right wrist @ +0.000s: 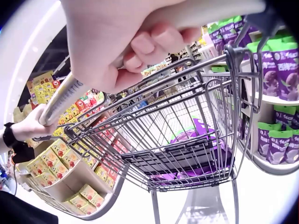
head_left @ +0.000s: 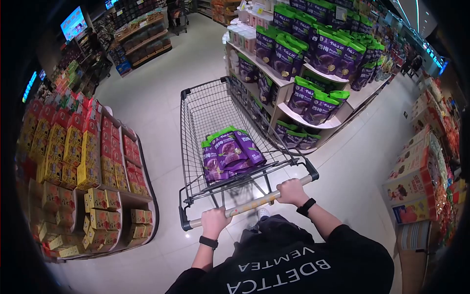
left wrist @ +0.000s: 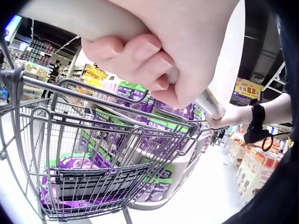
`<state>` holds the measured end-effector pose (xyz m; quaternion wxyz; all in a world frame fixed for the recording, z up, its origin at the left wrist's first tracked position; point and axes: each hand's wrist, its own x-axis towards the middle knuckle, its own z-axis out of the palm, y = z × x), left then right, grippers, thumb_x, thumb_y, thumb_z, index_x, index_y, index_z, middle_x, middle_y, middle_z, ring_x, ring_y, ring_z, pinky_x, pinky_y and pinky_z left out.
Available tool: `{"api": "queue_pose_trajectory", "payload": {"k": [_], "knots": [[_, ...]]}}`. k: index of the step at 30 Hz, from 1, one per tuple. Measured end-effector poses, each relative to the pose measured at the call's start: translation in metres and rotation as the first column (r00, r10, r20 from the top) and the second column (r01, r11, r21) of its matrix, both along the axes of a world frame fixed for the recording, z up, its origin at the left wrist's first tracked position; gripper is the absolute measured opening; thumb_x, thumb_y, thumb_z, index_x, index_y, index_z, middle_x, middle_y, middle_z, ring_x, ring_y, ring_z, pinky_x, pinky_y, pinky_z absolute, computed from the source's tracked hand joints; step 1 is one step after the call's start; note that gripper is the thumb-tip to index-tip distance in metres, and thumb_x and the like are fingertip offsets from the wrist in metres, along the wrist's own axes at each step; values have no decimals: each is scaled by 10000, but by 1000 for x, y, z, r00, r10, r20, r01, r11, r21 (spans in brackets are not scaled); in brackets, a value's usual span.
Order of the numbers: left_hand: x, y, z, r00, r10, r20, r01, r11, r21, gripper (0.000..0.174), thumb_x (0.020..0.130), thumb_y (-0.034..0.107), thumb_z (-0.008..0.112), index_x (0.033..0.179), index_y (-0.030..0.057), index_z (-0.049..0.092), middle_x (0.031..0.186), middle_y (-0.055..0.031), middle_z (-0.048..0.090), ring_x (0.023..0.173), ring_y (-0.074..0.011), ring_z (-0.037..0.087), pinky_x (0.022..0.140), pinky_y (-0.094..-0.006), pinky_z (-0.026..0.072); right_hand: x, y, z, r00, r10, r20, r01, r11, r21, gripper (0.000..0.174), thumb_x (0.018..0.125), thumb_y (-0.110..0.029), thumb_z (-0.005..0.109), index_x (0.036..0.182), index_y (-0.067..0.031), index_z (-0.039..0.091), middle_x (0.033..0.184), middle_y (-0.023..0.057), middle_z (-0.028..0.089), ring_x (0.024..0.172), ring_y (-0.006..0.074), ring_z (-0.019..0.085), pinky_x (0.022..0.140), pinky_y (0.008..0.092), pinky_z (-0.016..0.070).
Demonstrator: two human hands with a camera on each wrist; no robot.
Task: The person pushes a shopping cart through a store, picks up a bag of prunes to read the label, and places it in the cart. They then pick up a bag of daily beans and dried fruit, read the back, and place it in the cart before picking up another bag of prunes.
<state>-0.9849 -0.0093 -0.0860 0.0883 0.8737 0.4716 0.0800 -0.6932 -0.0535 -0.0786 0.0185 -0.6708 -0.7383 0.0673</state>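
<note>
Both hands grip the beige handlebar (head_left: 252, 204) of a grey wire shopping cart (head_left: 203, 110). My left hand (head_left: 215, 221) is near the bar's left end, and its fingers curl right round the bar in the left wrist view. Toward the right end, my right hand (head_left: 293, 192) holds the same bar, fingers wrapped under it in the right wrist view. Several purple prune bags (head_left: 230, 149) with green tops lie heaped in the near end of the cart's basket. The far part of the basket shows bare wire mesh.
A shelf display (head_left: 333, 115) stacked with matching prune bags stands close along the cart's right side. To the left is a rounded stand (head_left: 154, 196) of red and yellow boxes. Large cartons (head_left: 411, 181) line the far right. Pale tiled floor (head_left: 147, 103) runs ahead between displays.
</note>
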Motion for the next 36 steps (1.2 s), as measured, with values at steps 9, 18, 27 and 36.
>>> {"api": "queue_pose_trajectory", "payload": {"k": [9, 18, 27, 36], "knots": [[46, 119, -3, 996, 82, -41, -80, 996, 46, 236, 608, 366, 630, 578, 134, 603, 489, -75, 549, 453, -244, 562, 431, -347, 429, 49, 135, -3, 997, 73, -27, -71, 995, 68, 226, 486, -293, 620, 565, -82, 595, 511, 87, 552, 496, 262, 566, 486, 355, 445], [106, 227, -3, 988, 142, -55, -136, 985, 105, 258, 606, 366, 652, 559, 120, 589, 487, -98, 538, 458, -271, 548, 438, -367, 433, 109, 258, -13, 990, 128, -63, -122, 987, 101, 175, 488, -238, 592, 568, -83, 603, 512, 101, 548, 510, 274, 568, 466, 353, 431], [134, 308, -4, 986, 157, -60, -153, 986, 63, 271, 624, 371, 645, 569, 116, 573, 503, -89, 550, 471, -269, 554, 449, -360, 427, 139, 346, -9, 985, 164, -52, -161, 985, 64, 172, 517, -238, 613, 575, -76, 615, 541, 98, 574, 525, 254, 589, 495, 335, 454], [131, 360, 8, 992, 67, -108, -94, 959, -269, 243, 639, 353, 634, 605, 116, 586, 527, -82, 560, 510, -273, 566, 489, -371, 440, 141, 385, 10, 960, 224, -170, -213, 974, 77, 301, 538, -273, 661, 753, -84, 566, 745, 79, 572, 774, 235, 558, 661, 327, 425]]}}
